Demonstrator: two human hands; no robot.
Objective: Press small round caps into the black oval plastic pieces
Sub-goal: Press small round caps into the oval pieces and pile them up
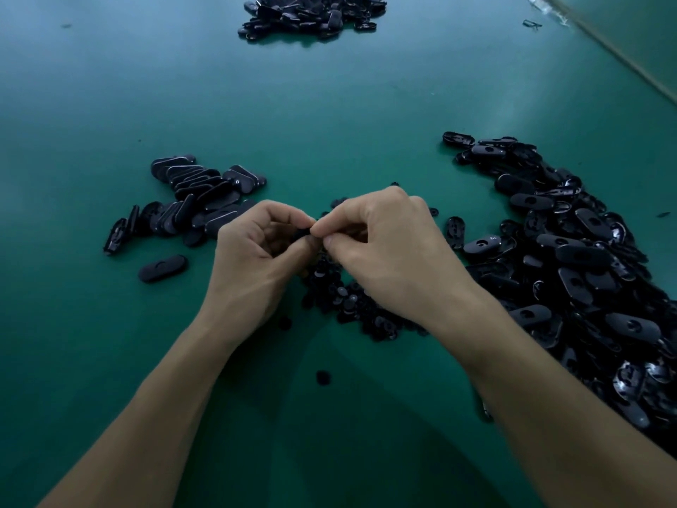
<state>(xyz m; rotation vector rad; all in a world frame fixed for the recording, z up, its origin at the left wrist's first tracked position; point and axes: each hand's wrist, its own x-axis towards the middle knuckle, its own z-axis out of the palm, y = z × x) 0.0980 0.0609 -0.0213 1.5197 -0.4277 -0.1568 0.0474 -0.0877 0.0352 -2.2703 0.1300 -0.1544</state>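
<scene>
Green desk (110, 86), viewed from above. At 9 o'clock, a stack of black oval pieces (198, 199), with one loose oval piece (163, 267) at its 7 o'clock. At centre, the left hand (256, 251) and right hand (384, 247) meet, the curled fingers of both pinching a small black part (302, 234), mostly hidden. Under the hands lies a pile of round caps (348, 302). At 3 o'clock, a large heap of oval pieces (586, 269)

Hands: 2, left hand (256, 247) & right hand (388, 247), w/ 1 small dark part (302, 234) pinched btwn them. Heaps of oval pcs: 3, namely left heap (194, 199), right heap (571, 273), far heap (311, 12); pcs in each too many to count. 1 cap heap (351, 306). Strays: 1 lone oval (162, 268), 1 lone cap (323, 377). 1 table (329, 115).
</scene>
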